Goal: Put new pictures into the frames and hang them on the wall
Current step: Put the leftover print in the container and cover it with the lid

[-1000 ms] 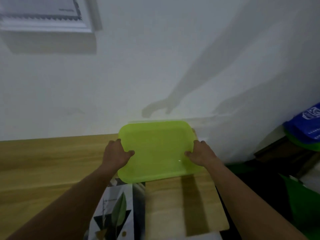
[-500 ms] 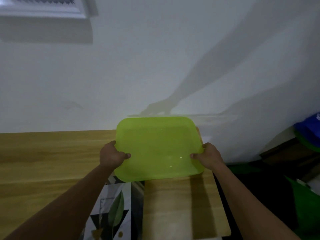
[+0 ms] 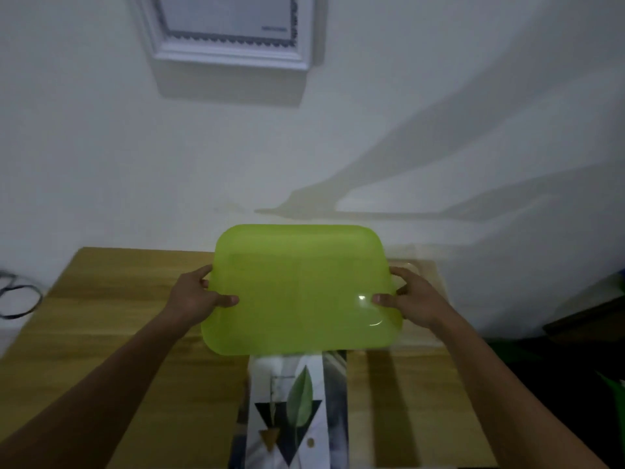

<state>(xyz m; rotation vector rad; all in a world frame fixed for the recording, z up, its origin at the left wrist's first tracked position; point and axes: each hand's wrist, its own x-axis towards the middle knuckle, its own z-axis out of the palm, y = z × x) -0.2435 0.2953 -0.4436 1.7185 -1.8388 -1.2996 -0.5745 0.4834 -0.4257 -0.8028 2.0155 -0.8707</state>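
Note:
A lime-green plastic tray (image 3: 297, 286) is held up over the far part of the wooden table (image 3: 115, 319), its flat face turned toward me. My left hand (image 3: 198, 296) grips its left edge and my right hand (image 3: 411, 301) grips its right edge, thumbs on the near face. Below the tray a picture with a green leaf and dark triangles (image 3: 296, 414) lies on the table, its top end hidden by the tray. A white picture frame (image 3: 233, 32) hangs on the wall above.
The table stands against a white wall (image 3: 101, 147). A black cable (image 3: 17, 296) loops at the far left beyond the table. Dark furniture and green items (image 3: 592, 333) stand to the right of the table.
The view has swung left and up, bringing the white wall frame and the table's left end into sight. Both hands still hold the green tray, which sits slightly nearer the table's middle.

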